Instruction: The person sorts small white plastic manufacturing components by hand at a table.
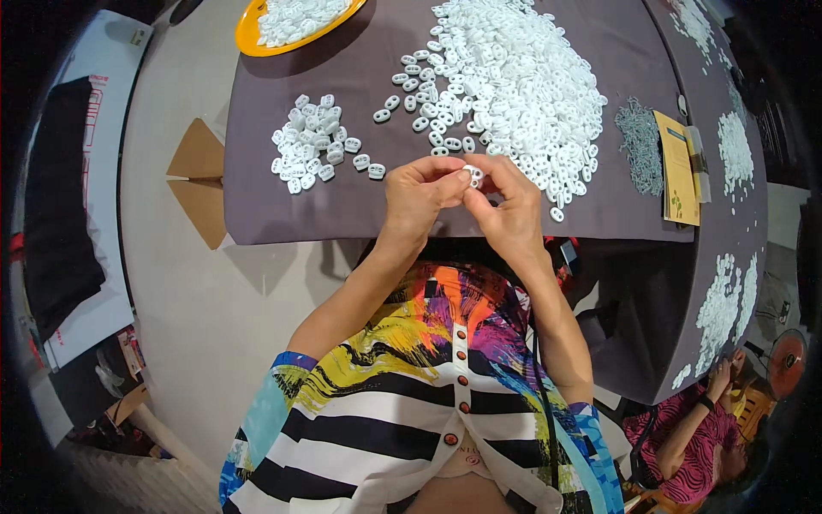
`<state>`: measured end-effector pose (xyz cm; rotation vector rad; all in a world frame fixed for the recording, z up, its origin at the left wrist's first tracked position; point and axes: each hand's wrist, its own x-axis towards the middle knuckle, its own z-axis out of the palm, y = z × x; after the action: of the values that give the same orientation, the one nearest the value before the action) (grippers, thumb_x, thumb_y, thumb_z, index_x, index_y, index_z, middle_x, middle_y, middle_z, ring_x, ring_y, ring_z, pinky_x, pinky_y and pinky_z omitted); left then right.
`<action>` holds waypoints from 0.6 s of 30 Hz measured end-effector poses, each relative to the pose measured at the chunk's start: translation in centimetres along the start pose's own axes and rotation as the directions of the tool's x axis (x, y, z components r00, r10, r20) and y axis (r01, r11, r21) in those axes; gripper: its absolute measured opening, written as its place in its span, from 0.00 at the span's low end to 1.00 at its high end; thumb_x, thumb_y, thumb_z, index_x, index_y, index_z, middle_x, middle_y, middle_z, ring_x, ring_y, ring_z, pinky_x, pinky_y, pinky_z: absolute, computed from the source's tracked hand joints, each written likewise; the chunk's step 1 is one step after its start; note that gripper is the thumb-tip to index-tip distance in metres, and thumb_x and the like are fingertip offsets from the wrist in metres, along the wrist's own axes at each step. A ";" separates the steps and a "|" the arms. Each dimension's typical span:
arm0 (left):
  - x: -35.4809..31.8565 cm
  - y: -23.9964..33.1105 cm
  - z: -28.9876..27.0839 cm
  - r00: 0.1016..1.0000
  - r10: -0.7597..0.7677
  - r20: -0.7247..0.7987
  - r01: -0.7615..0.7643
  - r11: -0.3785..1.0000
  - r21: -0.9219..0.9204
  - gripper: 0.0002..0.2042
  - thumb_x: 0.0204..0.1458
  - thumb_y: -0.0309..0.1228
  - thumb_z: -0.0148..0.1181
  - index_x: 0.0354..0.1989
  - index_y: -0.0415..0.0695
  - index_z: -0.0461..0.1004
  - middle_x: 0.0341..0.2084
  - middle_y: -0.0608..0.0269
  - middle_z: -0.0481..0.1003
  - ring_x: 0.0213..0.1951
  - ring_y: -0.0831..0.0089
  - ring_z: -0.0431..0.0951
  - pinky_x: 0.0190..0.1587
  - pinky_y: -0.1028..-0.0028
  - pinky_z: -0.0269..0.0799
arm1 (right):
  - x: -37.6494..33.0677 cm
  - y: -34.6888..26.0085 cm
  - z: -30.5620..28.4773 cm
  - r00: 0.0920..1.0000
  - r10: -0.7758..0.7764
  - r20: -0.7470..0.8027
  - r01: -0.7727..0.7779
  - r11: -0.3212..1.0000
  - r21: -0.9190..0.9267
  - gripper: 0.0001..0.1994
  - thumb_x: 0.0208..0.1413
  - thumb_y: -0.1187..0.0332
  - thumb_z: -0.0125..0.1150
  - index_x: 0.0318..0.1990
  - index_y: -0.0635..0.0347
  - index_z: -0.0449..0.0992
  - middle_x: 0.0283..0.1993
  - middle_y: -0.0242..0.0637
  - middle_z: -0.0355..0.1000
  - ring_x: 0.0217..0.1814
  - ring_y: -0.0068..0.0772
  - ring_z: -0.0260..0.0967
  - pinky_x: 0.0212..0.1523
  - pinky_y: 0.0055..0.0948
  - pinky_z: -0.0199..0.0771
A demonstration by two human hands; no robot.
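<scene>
Just over the front edge of the table, my left hand (418,195) and my right hand (510,206) meet, both closed at the fingertips. Pinched between them is a small white plastic piece (474,176) with holes in it; the fingers cover part of it. Right behind my hands spreads a large heap of white oval two-holed pieces (535,94), with loose ones scattered along its left side. Farther left lies a smaller cluster of white pieces (306,144) that look thicker, with a few strays on its right.
An orange plate (248,36) of white pieces stands at the far left. To the right are a grey heap of small thin parts (640,146) and a yellow booklet (678,167). Another person (689,445) sits lower right beside more white heaps (719,304). An open cardboard box (197,184) is left.
</scene>
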<state>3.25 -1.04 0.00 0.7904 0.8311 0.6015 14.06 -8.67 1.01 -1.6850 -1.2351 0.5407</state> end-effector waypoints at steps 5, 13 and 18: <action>0.0 0.1 -0.8 0.998 -0.049 0.042 0.047 0.997 0.058 0.07 0.45 0.25 0.59 0.32 0.36 0.74 0.24 0.63 0.74 0.25 0.81 0.74 0.26 0.84 0.71 | 0.1 0.5 -0.4 0.995 -0.081 0.050 0.083 0.996 -0.038 0.14 0.42 0.78 0.58 0.40 0.64 0.71 0.30 0.36 0.68 0.28 0.25 0.66 0.29 0.21 0.68; 0.7 0.6 -2.2 0.970 -0.156 0.187 0.120 0.975 0.188 0.11 0.50 0.32 0.55 0.34 0.36 0.72 0.25 0.62 0.74 0.26 0.78 0.75 0.30 0.83 0.73 | 0.1 0.8 -0.6 0.979 -0.172 0.107 0.181 0.980 -0.084 0.15 0.41 0.77 0.61 0.41 0.64 0.71 0.28 0.36 0.66 0.26 0.24 0.65 0.25 0.21 0.65; 0.5 0.4 -1.9 0.973 -0.098 0.207 0.046 0.969 0.241 0.10 0.51 0.31 0.54 0.32 0.34 0.73 0.22 0.63 0.74 0.22 0.81 0.74 0.24 0.86 0.69 | -0.1 1.2 -0.4 0.980 -0.172 0.098 0.175 0.984 -0.031 0.16 0.41 0.77 0.61 0.42 0.64 0.72 0.27 0.35 0.65 0.26 0.23 0.63 0.26 0.19 0.64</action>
<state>1.88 0.28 -0.75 1.0182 0.7327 0.3465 14.93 -9.02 0.10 -1.5801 -1.4540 0.4973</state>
